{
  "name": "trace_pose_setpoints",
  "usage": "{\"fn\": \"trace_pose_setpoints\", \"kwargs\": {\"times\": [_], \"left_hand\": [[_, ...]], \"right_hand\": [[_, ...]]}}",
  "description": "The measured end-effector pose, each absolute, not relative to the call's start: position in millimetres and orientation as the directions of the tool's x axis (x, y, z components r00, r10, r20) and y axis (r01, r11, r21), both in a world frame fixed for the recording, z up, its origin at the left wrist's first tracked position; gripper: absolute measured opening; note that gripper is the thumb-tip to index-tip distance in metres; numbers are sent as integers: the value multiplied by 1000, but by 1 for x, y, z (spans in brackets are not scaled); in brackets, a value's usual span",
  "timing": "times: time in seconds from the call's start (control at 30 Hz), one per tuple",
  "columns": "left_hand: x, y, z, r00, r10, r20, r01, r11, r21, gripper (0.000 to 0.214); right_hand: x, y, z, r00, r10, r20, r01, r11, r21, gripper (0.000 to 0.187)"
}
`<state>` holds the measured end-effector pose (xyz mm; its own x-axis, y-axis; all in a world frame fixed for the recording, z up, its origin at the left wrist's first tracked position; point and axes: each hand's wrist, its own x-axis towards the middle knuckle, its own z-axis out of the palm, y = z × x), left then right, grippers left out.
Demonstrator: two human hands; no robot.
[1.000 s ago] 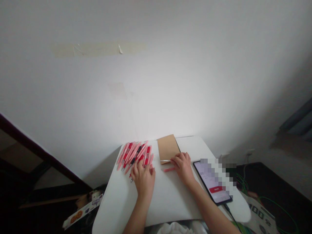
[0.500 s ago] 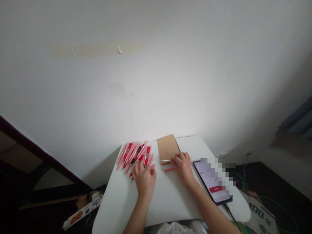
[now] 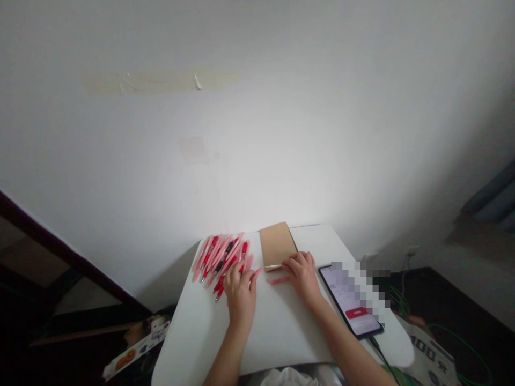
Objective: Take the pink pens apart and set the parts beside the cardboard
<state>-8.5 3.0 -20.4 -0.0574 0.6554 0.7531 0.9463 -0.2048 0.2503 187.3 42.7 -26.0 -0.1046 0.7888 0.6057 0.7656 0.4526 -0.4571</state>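
Note:
On the left of the white table (image 3: 281, 332) lies a loose pile of pink, red and black pens (image 3: 221, 257). My left hand (image 3: 240, 292) is at the pile's right edge, thumb and fingers closed around a pink pen (image 3: 257, 272) whose end sticks out to the right. My right hand (image 3: 302, 273) is at the lower edge of a brown notebook (image 3: 277, 244). Its fingertips are on a thin white stick (image 3: 273, 266), too small to identify, lying along that edge. Below it a short pink pen piece (image 3: 279, 280) lies partly beneath the right hand.
To the right a phone (image 3: 350, 305) with a lit screen lies on the table, a black cable (image 3: 380, 351) plugged into its lower end. The white wall (image 3: 257, 134) rises right behind the table. Green cables (image 3: 398, 300) and a printed bag (image 3: 430, 354) are on the floor at right.
My left hand has shifted slightly right, and the pink pen in it now points further toward the notebook. My right hand has hardly moved.

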Motion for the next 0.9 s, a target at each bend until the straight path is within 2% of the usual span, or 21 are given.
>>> {"fn": "trace_pose_setpoints", "kwargs": {"times": [0.9], "left_hand": [[-4, -3, -8, 21, 725, 689, 970, -182, 163, 17]], "right_hand": [[183, 41, -27, -216, 776, 593, 781, 502, -372, 11]]}}
